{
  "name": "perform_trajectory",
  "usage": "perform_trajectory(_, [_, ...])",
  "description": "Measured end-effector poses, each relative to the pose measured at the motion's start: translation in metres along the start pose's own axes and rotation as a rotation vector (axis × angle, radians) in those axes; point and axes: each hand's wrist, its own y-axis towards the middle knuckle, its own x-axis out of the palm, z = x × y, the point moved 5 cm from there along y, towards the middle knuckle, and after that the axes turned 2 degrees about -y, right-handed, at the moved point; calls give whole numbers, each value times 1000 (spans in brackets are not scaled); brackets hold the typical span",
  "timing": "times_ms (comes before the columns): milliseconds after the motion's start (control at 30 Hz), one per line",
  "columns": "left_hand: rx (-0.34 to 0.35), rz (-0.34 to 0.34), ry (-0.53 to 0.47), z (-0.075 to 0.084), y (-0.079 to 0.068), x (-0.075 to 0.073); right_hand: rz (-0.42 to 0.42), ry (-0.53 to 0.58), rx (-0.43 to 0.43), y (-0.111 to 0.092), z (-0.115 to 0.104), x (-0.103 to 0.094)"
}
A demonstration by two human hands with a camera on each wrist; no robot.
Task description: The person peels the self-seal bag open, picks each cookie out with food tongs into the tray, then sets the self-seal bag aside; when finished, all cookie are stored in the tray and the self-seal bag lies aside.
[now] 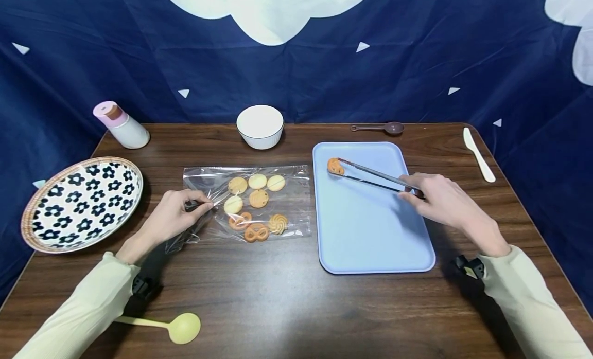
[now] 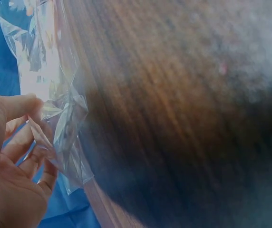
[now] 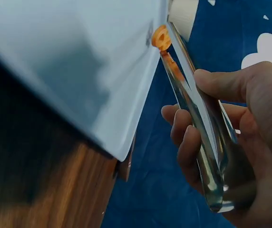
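My right hand (image 1: 437,198) grips metal tongs (image 1: 375,174) over the blue tray. Pinched in their tips is a small golden-brown cookie (image 1: 335,166), pretzel-like with holes in the right wrist view. My left hand (image 1: 173,215) pinches the open-looking left end of a clear plastic bag (image 1: 296,202) between thumb and fingers; crinkled film shows there in the left wrist view. Inside the bag lie several round cookies (image 1: 258,198), two pretzel-shaped cookies (image 1: 256,232) and a swirled cookie (image 1: 278,223). Whether the held cookie touches the tray is unclear.
The blue tray (image 1: 370,246) lies right of the bag. Behind stand a white bowl (image 1: 261,135) and a pink-capped bottle (image 1: 127,130). A flower-patterned plate (image 1: 99,197) is at left, a yellow ladle (image 1: 184,328) in front, a brown measuring spoon (image 1: 394,128) and white knife (image 1: 479,156) far right.
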Motion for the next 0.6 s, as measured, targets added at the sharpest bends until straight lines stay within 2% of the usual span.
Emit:
perform_trajectory(167, [2, -5, -3, 0, 0, 0, -20, -26, 29, -1, 6, 3])
perform_trajectory(367, [-14, -16, 4, -3, 0, 1, -8, -48, -4, 1, 4, 6])
perform_trajectory(600, [-16, -20, 1, -3, 0, 2, -13, -14, 14, 1, 4, 10])
